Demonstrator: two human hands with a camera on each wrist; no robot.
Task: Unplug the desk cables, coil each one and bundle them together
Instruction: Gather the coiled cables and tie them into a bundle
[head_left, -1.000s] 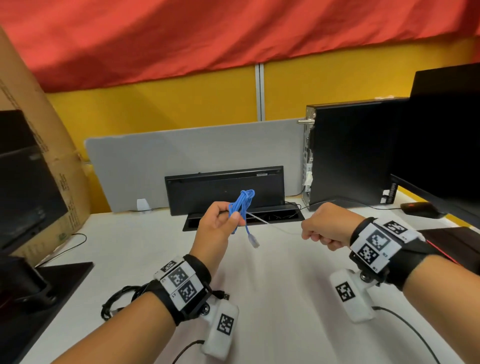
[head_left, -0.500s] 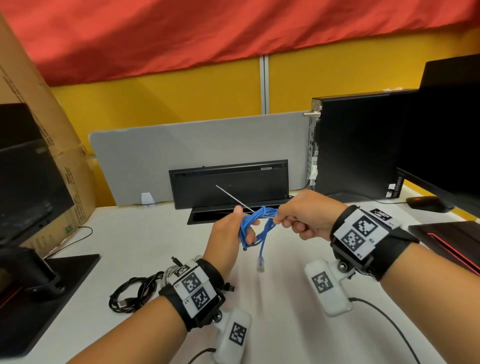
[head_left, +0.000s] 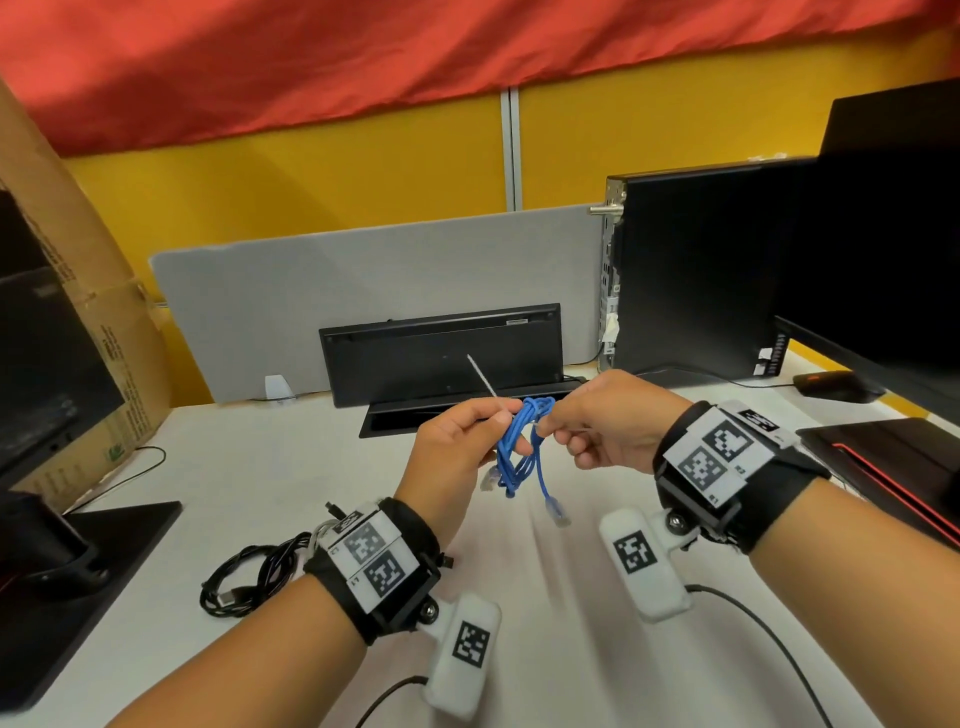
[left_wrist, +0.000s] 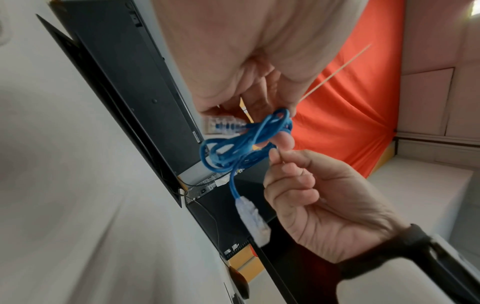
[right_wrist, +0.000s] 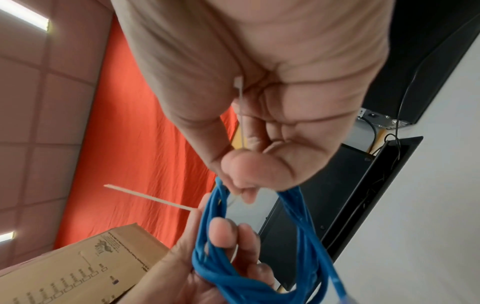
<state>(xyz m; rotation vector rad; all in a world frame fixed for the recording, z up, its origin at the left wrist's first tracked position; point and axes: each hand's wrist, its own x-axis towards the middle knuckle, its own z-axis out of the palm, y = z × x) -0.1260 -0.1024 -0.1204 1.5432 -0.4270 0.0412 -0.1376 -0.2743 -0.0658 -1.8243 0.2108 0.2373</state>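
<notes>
Tie now looped round the coil
Left hand (head_left: 457, 441) grips blue cable (head_left: 519, 452) and tie tail — right hand (head_left: 602, 426), back from its pull, pinches zip tie (right_wrist: 241, 115): ready for cinching.

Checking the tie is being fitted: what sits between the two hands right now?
In the head view, the coiled blue cable hangs between the left hand and right hand; both also pinch a thin white zip tie at the coil's top.

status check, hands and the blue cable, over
Left hand holds the coiled blue cable and the tail of a white zip tie. Right hand pinches the tie's other end at the coil. Tie not closed. Nothing in the way.
</notes>
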